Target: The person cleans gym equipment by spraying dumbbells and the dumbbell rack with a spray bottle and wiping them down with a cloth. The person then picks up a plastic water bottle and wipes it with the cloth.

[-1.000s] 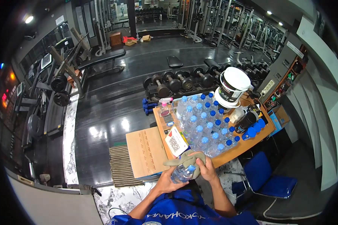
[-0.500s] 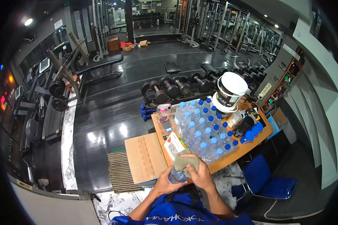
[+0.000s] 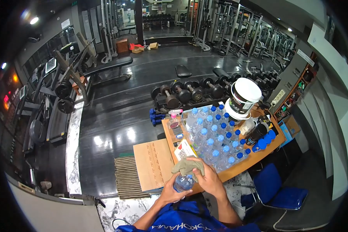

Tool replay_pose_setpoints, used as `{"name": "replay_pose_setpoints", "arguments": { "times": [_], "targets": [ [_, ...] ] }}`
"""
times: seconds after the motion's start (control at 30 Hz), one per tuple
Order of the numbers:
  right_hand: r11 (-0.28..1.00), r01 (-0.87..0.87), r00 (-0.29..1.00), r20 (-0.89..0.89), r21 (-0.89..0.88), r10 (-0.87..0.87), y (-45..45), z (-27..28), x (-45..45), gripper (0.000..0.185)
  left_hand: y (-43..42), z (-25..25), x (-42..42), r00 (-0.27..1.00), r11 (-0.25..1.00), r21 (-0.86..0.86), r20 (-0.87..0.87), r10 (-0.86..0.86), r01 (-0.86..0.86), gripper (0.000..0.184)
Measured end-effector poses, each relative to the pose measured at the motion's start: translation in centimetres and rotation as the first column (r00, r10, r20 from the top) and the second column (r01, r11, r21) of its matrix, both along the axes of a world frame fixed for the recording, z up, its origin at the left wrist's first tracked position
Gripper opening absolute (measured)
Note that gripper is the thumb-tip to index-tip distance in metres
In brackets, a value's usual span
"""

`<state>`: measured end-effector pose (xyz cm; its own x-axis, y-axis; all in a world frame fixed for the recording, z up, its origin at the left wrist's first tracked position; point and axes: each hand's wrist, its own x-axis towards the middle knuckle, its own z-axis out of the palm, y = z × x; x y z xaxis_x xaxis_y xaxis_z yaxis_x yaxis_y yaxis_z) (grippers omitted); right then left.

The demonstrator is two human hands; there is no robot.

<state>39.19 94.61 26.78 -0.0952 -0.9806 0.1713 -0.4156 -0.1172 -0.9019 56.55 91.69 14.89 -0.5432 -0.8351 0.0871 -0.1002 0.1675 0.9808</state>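
One bottle point(image 3: 184, 184) I see gripped in the left hand point(image 3: 170, 191); the right hand point(image 3: 210, 180) holds a cloth point(image 3: 186, 166) against it. Beyond both stand capped bottles point(image 3: 209, 144).

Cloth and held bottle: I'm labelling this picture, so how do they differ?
The cloth is dull grey-green; the bottle is see-through. The cloth is crumpled; the bottle is rounded. The right hand holds the cloth, the left hand the bottle. Both are held.
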Motion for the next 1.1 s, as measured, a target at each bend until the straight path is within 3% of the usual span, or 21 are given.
{"name": "replay_pose_setpoints", "arguments": {
  "times": [0.07,0.1,0.2,0.33,0.37,0.4,0.43,0.47,0.57,0.67,0.77,0.83,0.93,1.0,1.07,1.1],
  "targets": [
    [0.992,0.104,0.965,-0.248,0.065,-0.085,0.0,1.1,-0.4,0.033,0.0,-0.5,0.2,0.997,1.000,0.020,-0.083,-0.001,0.002,0.088],
    [0.982,0.183,0.861,-0.491,0.052,-0.134,0.1,1.6,-0.6,0.034,-0.1,-0.6,0.4,0.992,1.000,0.028,-0.123,0.001,0.003,0.091],
    [0.970,0.230,0.740,-0.662,0.077,-0.123,0.2,1.7,-2.1,0.035,-0.4,-1.1,1.0,0.968,0.984,0.174,-0.250,0.001,0.044,0.094],
    [0.935,0.182,0.609,-0.712,-0.305,-0.351,-0.2,2.1,-3.8,0.031,-1.5,-1.8,0.8,0.912,0.964,0.248,-0.410,0.016,0.095,0.096],
    [0.931,0.182,0.682,-0.641,-0.317,-0.352,-0.4,1.7,-4.3,0.034,-1.8,-2.9,0.6,0.906,0.964,0.250,-0.422,0.029,0.086,0.094],
    [0.937,0.248,0.836,-0.434,-0.244,-0.335,-0.7,0.9,-4.5,0.035,-2.0,-3.8,0.5,0.901,0.964,0.255,-0.432,0.042,0.077,0.091],
    [0.943,0.293,0.927,-0.193,-0.158,-0.321,-1.1,-0.1,-4.7,0.035,-2.4,-4.0,0.3,0.942,0.967,0.246,-0.334,0.022,0.064,0.089],
    [0.947,0.314,0.949,0.065,-0.064,-0.310,-1.2,-0.8,-4.8,0.035,-2.6,-4.0,0.0,0.932,0.970,0.227,-0.362,0.001,0.087,0.088],
    [0.906,0.398,0.912,0.167,-0.144,-0.375,-2.1,-2.1,-1.6,0.035,-2.7,-4.1,-1.0,0.914,0.975,0.180,-0.403,-0.047,0.129,0.077],
    [0.920,0.133,0.961,-0.178,-0.368,-0.210,-2.3,-0.5,2.3,0.041,-2.2,-1.1,-1.8,0.906,0.934,0.342,-0.420,0.053,0.104,0.088],
    [0.902,0.080,0.915,-0.328,-0.424,-0.235,-1.0,-2.1,3.1,0.047,-2.8,-3.2,-1.8,0.931,0.964,0.265,-0.360,0.063,0.038,0.084],
    [0.912,0.027,0.908,-0.372,-0.410,-0.194,0.0,-2.7,2.5,0.049,-2.6,-2.0,-1.7,0.923,0.968,0.248,-0.381,0.053,0.047,0.082],
    [0.920,-0.081,0.921,-0.382,-0.383,-0.077,1.6,-4.0,1.4,0.049,-2.6,-1.1,-1.5,0.899,0.879,0.464,-0.423,0.113,0.108,0.080],
    [0.932,-0.161,0.945,-0.325,-0.325,0.050,2.4,-4.9,0.4,0.051,-3.4,-2.5,-0.7,0.915,0.860,0.473,-0.404,0.019,0.191,0.074],
    [0.954,0.162,0.983,-0.048,-0.251,-0.179,2.5,-5.6,-0.4,0.033,-3.7,-2.4,-0.5,0.938,0.870,0.437,-0.338,-0.079,0.230,0.071],
    [0.914,0.355,0.933,0.131,-0.196,-0.335,2.3,-7.0,-0.8,0.030,-3.1,0.1,-0.7,0.947,0.812,0.546,-0.321,-0.026,0.208,0.070]
  ]
}}
